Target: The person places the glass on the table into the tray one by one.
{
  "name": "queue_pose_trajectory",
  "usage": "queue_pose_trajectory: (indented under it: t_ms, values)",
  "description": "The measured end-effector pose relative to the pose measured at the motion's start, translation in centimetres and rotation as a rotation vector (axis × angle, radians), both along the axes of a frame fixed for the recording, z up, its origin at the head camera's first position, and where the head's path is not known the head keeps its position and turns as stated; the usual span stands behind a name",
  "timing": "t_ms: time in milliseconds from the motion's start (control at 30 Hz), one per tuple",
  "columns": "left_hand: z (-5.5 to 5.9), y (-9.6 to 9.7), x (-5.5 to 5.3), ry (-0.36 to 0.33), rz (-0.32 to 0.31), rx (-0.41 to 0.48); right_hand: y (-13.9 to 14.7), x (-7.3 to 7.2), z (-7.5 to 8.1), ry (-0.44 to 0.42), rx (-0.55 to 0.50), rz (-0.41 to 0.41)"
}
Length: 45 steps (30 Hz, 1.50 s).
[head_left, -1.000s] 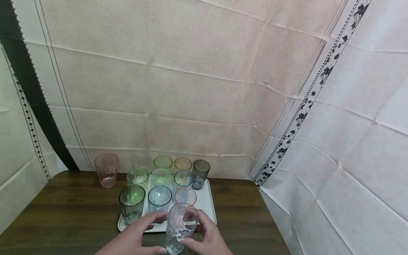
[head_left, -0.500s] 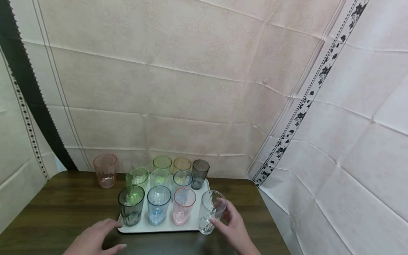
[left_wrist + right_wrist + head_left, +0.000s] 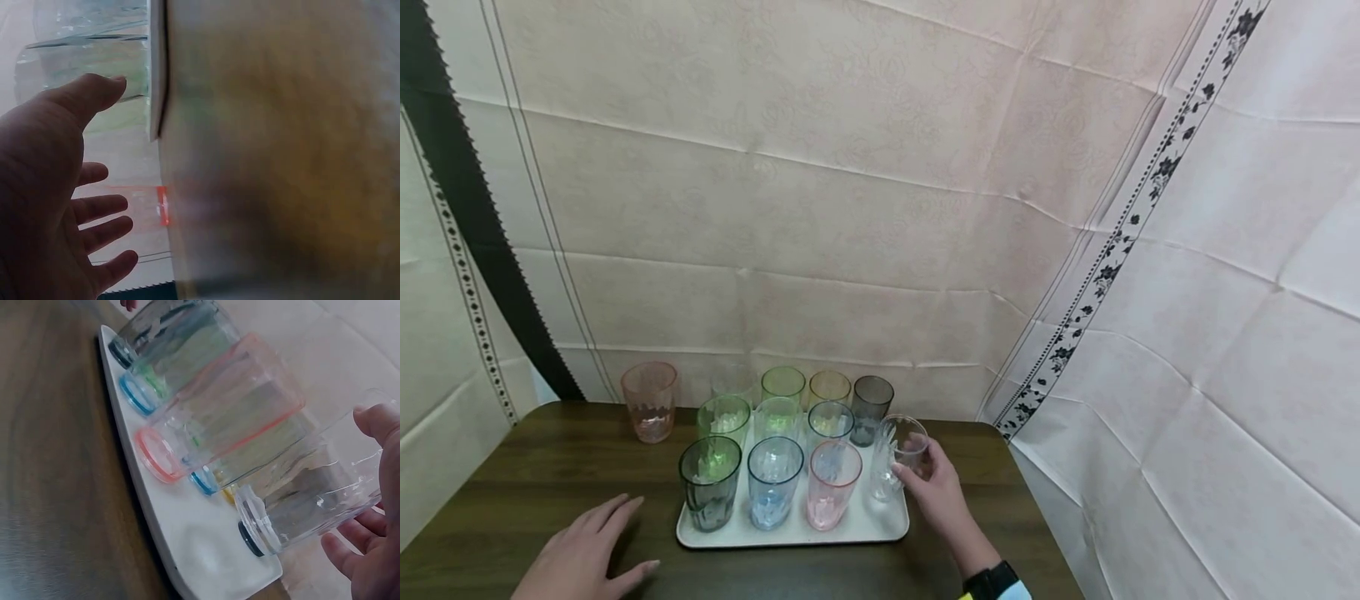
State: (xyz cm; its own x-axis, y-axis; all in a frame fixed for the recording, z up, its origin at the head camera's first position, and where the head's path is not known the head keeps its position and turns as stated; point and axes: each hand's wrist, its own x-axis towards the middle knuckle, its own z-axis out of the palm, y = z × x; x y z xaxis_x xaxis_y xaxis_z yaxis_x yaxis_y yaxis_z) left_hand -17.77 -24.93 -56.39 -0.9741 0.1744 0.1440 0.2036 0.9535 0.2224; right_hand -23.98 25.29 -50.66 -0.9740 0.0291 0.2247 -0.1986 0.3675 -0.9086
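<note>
My right hand point(image 3: 938, 492) holds a clear drinking glass point(image 3: 887, 471) by its side, thumb on one side and fingers on the other. The glass is over the right part of the white tray point(image 3: 868, 529), its base close over the surface in the right wrist view. To its left on the tray stands a pink-rimmed glass point(image 3: 826, 504); behind it is a dark grey glass point(image 3: 867, 429). My left hand point(image 3: 580, 550) is over the table left of the tray, fingers spread and holding nothing. In the left wrist view the tray edge point(image 3: 158, 69) lies beyond its thumb.
More glasses share the tray, among them a blue one point(image 3: 769, 504), a smoky one point(image 3: 709, 500) and green ones point(image 3: 724, 417). A pink glass point(image 3: 651, 417) stands alone on the brown table point(image 3: 512, 483) at back left. Cloth point(image 3: 790, 208) hangs behind the table.
The clear glass has moved from in front of the tray to over its right side in my right hand. My left hand has drawn away from it to the left.
</note>
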Motion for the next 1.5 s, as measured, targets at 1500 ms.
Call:
queue_pose_trajectory:
  t_ms: [1500]
  values:
    - [0.1, -1.3, -1.0, -0.066, 0.059, 0.042, -2.7, -5.6, -3.3, -0.069, 0.01, 0.021]
